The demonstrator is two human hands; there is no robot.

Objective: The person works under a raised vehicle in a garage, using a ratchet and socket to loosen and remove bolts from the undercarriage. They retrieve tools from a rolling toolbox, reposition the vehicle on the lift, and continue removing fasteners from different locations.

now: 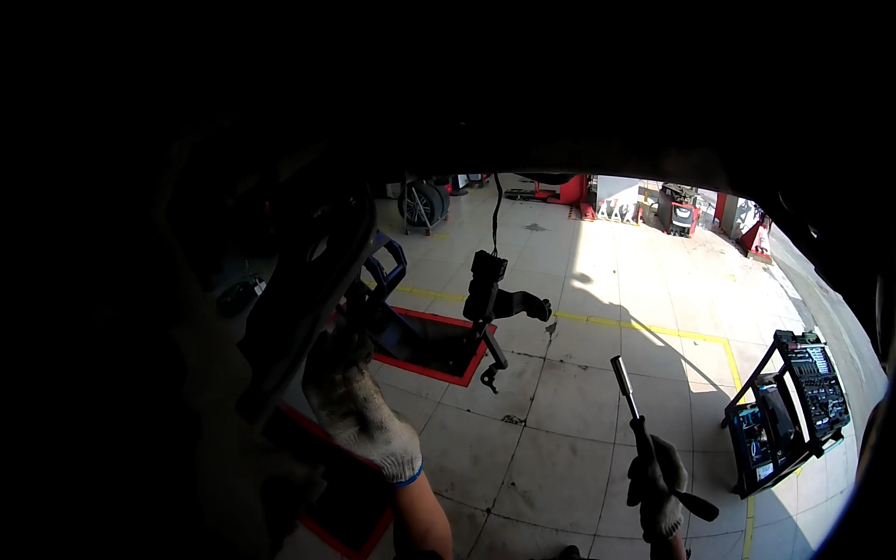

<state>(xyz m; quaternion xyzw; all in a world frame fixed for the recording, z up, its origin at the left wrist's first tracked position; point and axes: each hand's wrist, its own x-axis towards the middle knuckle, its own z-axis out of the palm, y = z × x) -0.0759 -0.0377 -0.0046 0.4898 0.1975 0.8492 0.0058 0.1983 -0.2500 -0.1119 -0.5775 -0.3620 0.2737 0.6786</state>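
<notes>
My right hand (661, 485), in a grey work glove, is closed round a socket wrench (642, 420). Its bright socket end points up and to the left, and its black handle end sticks out below the hand. My left hand (353, 401), in a soiled light glove with a blue cuff, reaches up against a dark panel (308, 317). Shadow hides its fingertips, so whether they grip anything is unclear. Between the hands, a black connector block (485, 271) hangs on a cable, with a dark bracket (495, 350) below it.
Dark bodywork hangs overhead and at left. Red-framed floor pits (429, 376) lie below. A black tool cart (789, 411) with a tool tray stands at right. Farther off are a wheel rack (425, 205) and red equipment (565, 189). Yellow lines (644, 327) cross the tiled floor.
</notes>
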